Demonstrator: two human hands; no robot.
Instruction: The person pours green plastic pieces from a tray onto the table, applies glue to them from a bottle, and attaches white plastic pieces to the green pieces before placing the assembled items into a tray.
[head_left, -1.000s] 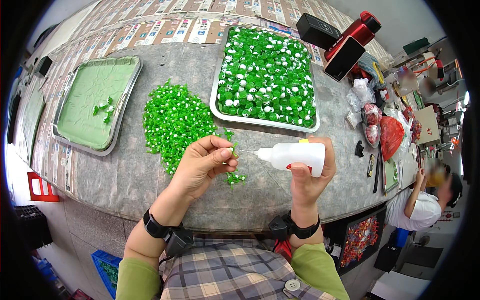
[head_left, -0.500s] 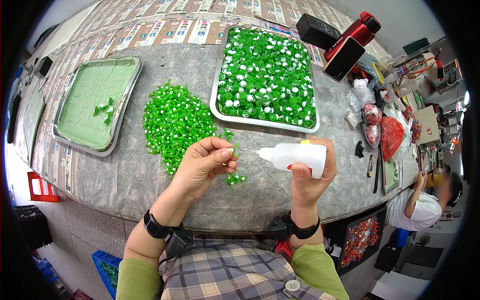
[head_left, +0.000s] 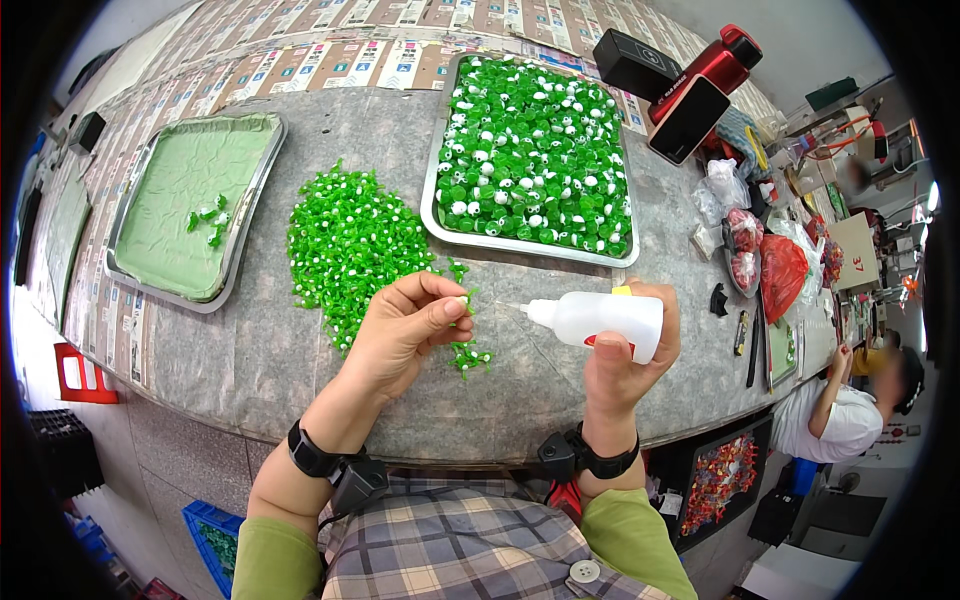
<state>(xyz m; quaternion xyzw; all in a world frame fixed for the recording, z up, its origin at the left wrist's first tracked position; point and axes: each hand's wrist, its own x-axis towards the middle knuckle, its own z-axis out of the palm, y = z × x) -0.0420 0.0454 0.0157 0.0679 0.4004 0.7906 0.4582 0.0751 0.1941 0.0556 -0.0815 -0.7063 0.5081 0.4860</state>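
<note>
The right hand (head_left: 634,372) drew its gripped bottle (head_left: 590,318) toward the worktop's (head_left: 690,330) right edge, clear of the left fingers' (head_left: 436,317) pinched green piece (head_left: 471,297).

Workshop for small-parts handwork, evidently: broad covered worktable (head_left: 540,400), metal tray (head_left: 432,190) full of green-and-white plastic pieces (head_left: 535,150), loose pile (head_left: 360,250) just beside. Co-worker (head_left: 830,420) (white shirt) at far right, near cluttered shelving-like surfaces (head_left: 855,250).

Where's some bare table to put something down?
The table is bare between the lined tray and the green pile, and between the right hand and the black-and-yellow tool. It's crowded on the right, from phone to red bag.
</note>
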